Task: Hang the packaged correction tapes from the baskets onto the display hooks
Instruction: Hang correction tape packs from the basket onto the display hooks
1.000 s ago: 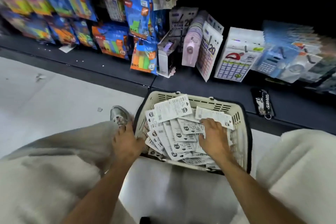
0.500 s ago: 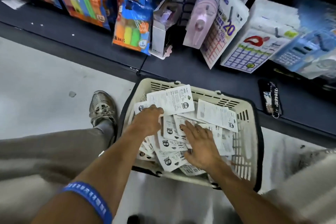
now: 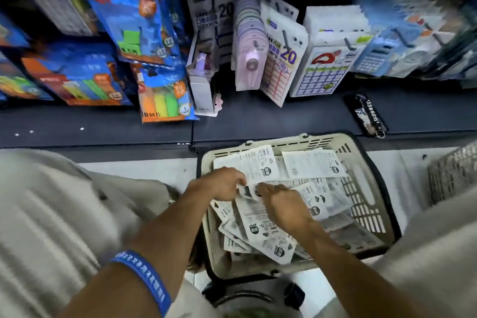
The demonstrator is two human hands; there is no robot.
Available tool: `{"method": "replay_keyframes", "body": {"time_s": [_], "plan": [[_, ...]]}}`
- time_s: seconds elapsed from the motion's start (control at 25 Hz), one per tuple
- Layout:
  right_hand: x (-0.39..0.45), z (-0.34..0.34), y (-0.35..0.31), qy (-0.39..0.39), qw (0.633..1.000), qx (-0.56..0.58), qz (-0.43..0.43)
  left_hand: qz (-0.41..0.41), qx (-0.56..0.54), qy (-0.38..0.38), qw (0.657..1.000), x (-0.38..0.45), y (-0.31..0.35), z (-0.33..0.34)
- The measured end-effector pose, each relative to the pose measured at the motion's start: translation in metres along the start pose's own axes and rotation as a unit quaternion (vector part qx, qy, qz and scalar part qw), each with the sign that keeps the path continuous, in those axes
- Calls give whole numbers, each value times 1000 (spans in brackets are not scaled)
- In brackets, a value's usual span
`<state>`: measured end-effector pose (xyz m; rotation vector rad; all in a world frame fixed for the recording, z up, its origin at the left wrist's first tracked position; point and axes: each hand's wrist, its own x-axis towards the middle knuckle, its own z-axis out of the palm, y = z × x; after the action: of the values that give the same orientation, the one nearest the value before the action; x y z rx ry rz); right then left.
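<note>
White flat packs (image 3: 268,230), printed with barcodes and round black logos, lay jumbled in the beige basket (image 3: 371,188) on the floor below the shelf (image 3: 284,121). The left hand (image 3: 222,183) had its fingers curled, pinching the edge of a pack. The right hand (image 3: 281,204) reached in beside it, fingers bent down onto the pile; whether it gripped anything, I couldn't tell.
</note>
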<state>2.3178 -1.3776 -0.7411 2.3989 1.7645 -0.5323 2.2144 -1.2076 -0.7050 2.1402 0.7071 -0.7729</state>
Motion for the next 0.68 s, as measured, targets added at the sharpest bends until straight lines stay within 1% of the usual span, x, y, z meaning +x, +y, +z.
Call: {"method": "replay_keyframes", "body": {"time_s": [0.08,0.12,0.16,0.2,0.28,0.36,0.4,0.44,0.48,0.52,0.56,0.6,0.64,0.68], "plan": [[12,-39,14,3,998,55,7,48,-31,25,998,-4,-5,-6],[15,-65,21,-1,993,117,7,80,-79,29,993,-7,-5,-8],[15,-90,28,7,981,192,8,112,-153,21,982,-11,-3,-11],[13,-113,34,18,961,277,7,145,-219,12,965,-16,2,-13],[7,-143,40,38,912,409,-13,187,-296,16,937,-21,14,-14],[4,-153,36,86,881,464,-27,197,-376,31,905,-25,23,-15],[5,-148,34,132,855,501,-12,194,-408,39,891,-27,24,-15],[4,-142,30,182,813,552,29,184,-428,55,883,-29,23,-15],[3,-129,28,212,766,601,84,161,-441,84,879,-31,20,-16],[0,-111,28,209,750,613,135,125,-458,125,871,-31,15,-16],[-7,-89,27,149,789,575,156,87,-480,171,856,-31,9,-17],[-17,-63,25,14,859,492,141,57,-503,211,836,-31,3,-18],[-26,-37,21,-146,899,398,112,35,-516,240,821,-31,-3,-19],[-34,-14,14,-251,915,303,87,20,-520,258,814,-30,-6,-20]]}}
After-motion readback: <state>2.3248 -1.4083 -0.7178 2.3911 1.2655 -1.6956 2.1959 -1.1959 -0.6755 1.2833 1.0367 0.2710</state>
